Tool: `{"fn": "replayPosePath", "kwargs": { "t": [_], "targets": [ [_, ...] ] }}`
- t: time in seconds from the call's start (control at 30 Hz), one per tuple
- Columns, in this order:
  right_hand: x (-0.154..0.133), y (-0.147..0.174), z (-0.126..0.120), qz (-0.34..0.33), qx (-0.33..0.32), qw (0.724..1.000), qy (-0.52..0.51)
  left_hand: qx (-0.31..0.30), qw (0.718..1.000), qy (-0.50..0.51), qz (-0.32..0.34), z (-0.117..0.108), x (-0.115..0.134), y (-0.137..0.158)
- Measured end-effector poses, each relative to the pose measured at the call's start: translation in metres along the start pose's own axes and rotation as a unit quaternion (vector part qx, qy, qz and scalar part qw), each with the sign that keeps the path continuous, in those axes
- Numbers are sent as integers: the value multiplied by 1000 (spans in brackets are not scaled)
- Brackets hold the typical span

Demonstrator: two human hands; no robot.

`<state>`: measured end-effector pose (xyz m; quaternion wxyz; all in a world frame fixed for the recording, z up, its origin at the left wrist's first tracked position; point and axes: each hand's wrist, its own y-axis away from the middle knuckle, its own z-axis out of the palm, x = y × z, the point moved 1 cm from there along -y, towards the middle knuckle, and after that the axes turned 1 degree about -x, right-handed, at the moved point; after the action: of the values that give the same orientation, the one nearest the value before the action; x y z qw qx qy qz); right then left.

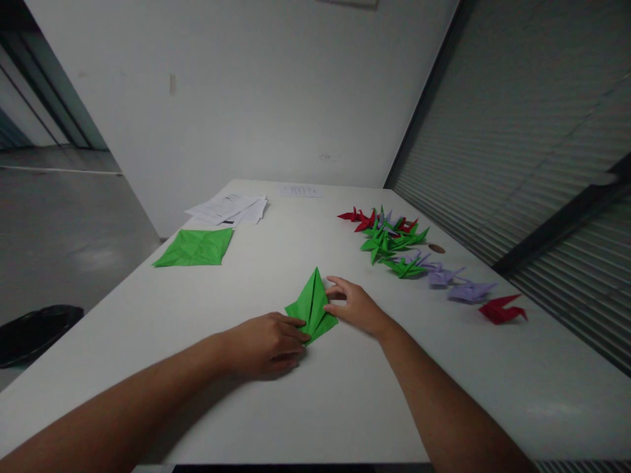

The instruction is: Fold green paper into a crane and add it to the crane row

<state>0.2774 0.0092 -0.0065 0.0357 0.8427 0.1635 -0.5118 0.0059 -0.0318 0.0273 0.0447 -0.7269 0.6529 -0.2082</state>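
A partly folded piece of green origami paper [314,299] lies on the table in front of me, its long point facing away and a slit running down its middle. My left hand [276,343] is closed at its lower left, with the fingertips pressing on the lower end. On the other side my right hand [355,305] has its thumb and curled fingers at the right edge of the paper. The underside of the paper and some fingertips are hidden.
A creased green sheet [200,248] lies at the left, near printed papers [229,209]. Finished paper cranes in green, red and purple [389,236] cluster at the right, trailing to a red crane [503,310]. A black-lined bin [39,335] stands beyond the white table's left edge.
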Motion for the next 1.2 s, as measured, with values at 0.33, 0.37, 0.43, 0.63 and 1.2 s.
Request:
{"fn": "replayPosePath", "kwargs": {
  "t": [0.33,0.37,0.43,0.63,1.2],
  "targets": [
    [8,-5,2,19,30,999,39,-58,997,-5,-45,8,-3,5],
    [9,-5,3,22,26,999,32,-63,997,-6,-46,8,-3,5],
    [9,-6,5,27,25,999,23,-68,997,-7,-48,8,-3,5],
    [9,-8,7,34,31,999,22,-67,997,-4,-49,8,-4,7],
    [10,-9,7,47,42,997,41,-70,997,-5,-42,6,-3,5]
  ]
}}
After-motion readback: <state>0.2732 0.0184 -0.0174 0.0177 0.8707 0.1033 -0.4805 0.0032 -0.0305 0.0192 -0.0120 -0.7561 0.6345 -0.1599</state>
